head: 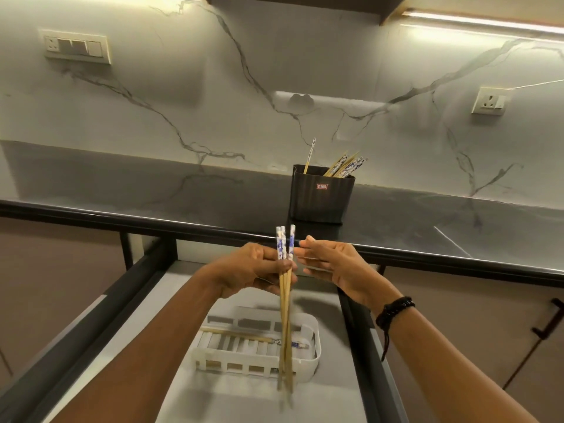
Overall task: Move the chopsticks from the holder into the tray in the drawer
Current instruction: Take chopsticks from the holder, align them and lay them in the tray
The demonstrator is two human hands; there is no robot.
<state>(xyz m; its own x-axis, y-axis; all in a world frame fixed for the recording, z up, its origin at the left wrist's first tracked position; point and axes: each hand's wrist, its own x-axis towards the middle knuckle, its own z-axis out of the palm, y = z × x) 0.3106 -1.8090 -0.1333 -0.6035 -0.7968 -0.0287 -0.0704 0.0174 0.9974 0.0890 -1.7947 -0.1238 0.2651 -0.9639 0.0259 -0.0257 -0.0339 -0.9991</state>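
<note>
Slotted white plastic tray (314,358); above it, left hand (247,271) pinches slim wooden chopsticks (285,300), right hand (332,264) spread.

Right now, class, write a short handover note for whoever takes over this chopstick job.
Left hand: holding a bunch of chopsticks upright above the open drawer.
Right hand: open, empty, fingers beside the bunch.
Done: a few chopsticks already lie in the white tray.
Left: lay this bunch in the tray, then fetch the rest from the black holder on the counter.
</note>
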